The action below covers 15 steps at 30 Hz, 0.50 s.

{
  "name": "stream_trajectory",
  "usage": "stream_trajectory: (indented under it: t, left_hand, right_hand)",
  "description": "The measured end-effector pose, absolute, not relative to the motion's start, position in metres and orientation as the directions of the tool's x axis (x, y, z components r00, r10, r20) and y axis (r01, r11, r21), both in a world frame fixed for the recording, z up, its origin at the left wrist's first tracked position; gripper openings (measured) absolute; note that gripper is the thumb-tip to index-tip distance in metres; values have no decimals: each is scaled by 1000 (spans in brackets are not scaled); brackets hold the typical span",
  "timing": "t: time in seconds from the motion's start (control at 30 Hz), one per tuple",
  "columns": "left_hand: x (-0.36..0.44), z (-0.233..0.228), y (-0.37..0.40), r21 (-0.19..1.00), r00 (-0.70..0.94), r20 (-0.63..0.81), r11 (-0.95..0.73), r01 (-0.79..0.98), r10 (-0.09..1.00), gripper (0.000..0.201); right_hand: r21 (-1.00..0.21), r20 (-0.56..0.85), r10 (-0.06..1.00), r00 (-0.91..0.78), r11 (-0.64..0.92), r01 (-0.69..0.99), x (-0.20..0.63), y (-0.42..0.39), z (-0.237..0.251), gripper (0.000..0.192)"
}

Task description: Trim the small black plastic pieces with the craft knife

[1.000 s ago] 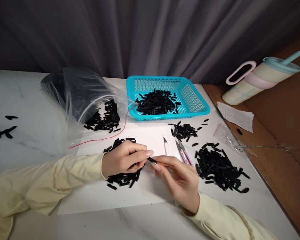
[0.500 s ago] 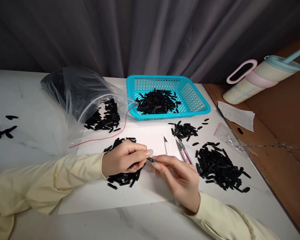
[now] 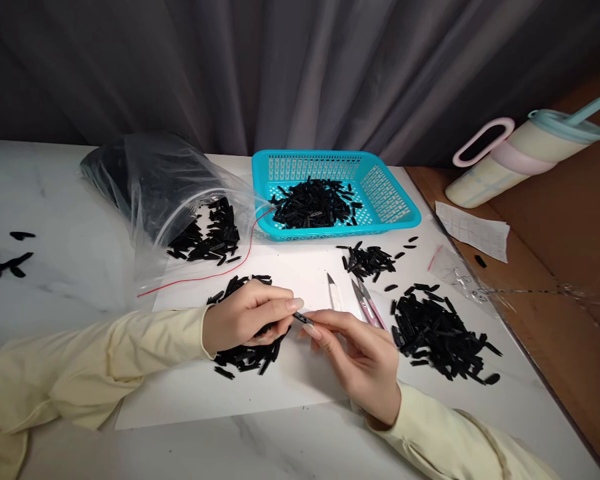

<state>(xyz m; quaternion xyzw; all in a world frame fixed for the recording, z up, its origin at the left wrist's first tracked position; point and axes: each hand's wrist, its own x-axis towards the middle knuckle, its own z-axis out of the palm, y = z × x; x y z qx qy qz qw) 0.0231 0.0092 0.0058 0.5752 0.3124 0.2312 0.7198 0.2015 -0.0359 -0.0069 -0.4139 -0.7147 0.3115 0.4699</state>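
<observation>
Between my two hands is a small, narrow black piece [image 3: 303, 319] with pale marks along it; its exact kind is unclear. My left hand [image 3: 253, 313] pinches its left end between thumb and finger, over a pile of similar black pieces [image 3: 247, 360]. From the other side, my right hand [image 3: 357, 357] grips the right end with thumb and forefinger. Just beyond the right hand lie a white craft knife [image 3: 333, 292] with a dark pointed tip and pink-handled thread snips [image 3: 369, 305]. To its right spreads another pile of black pieces [image 3: 443, 333].
A blue plastic basket [image 3: 397, 220] holds more black pieces. Left of it, a clear plastic bag [image 3: 150, 220] with a red edge lies open, black pieces spilling out. A small heap [image 3: 369, 261] sits below the basket. On the right are a tumbler [image 3: 525, 157], a paper slip [image 3: 473, 231] and a small bag [image 3: 455, 273].
Almost nothing differs. Both hands stay in place on the small black piece, with the left fingertips shifted very slightly left, showing a little more of it.
</observation>
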Motion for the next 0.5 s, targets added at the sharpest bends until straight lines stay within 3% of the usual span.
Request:
stream_trajectory:
  t: [0.5]
  left_hand:
    - [24, 5, 8, 937, 707, -167, 334, -103, 687, 19]
  right_hand:
    - [-843, 406, 901, -153, 434, 318, 201, -36, -8, 19]
